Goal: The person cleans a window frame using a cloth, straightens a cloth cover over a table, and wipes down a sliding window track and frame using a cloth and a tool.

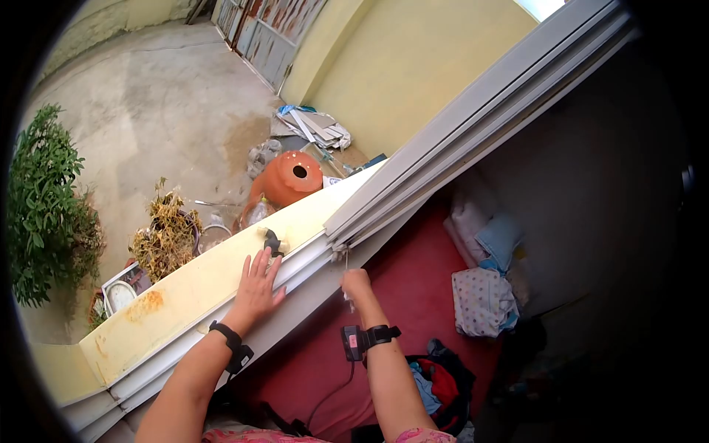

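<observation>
Between yard [170, 96] and room [576, 184], left grip [257, 292] spreads over sill [199, 280]; right grip [357, 286] clamps rod [346, 260].

and outside, daylight lands on pale concrete ground [166, 111], a yellow wall [421, 81] and a rust-streaked metal gate [269, 44]; indoors, a red surface [417, 258] runs into deep shadow!

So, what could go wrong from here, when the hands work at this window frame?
The thin rod in the right hand might slip and scratch the window frame. The dark object on the outer ledge, close to the left hand, could be knocked off. The cable from the right wrist device might snag.
</observation>
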A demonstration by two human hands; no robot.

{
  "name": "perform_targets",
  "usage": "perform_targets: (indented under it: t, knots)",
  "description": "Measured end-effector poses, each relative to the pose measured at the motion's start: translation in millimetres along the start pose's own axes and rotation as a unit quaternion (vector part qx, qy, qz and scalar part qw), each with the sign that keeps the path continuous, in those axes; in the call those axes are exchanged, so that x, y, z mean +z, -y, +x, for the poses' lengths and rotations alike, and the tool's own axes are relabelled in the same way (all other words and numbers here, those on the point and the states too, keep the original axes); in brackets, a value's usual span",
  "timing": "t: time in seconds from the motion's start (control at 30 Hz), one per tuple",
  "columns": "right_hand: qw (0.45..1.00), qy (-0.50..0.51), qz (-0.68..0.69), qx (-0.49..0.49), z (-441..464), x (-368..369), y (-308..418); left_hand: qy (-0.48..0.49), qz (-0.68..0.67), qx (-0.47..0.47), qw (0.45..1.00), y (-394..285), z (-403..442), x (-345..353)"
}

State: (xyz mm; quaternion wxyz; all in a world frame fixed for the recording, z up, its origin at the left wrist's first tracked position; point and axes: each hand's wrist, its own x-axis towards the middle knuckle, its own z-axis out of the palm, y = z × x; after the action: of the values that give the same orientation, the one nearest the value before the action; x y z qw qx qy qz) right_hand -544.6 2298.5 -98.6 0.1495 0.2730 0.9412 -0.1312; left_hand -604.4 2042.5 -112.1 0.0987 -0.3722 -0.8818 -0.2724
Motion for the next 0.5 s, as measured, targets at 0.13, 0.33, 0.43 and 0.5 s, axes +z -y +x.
perform_targets:
  t: [0.13, 0.33, 0.43, 0.5]
  knots:
    - [0.969, -0.143, 0.193, 0.061, -41, -18, 20, -0.022, -0.017, 0.012, 1.000, 5, -1, 7]
    - [0.951, -0.216, 0.208, -0.077, -147, 32, 1, -0.011, 0.050, 0.091, 0.995, 3, 5, 18]
    - [0.942, -0.213, 0.248, -0.081, -186, 51, -28, -0.028, -0.015, 0.153, 0.988, -29, 40, 17]
    - [0.939, -0.215, 0.259, -0.075, -206, 59, -45, -0.034, -0.044, 0.142, 0.988, -52, 67, 29]
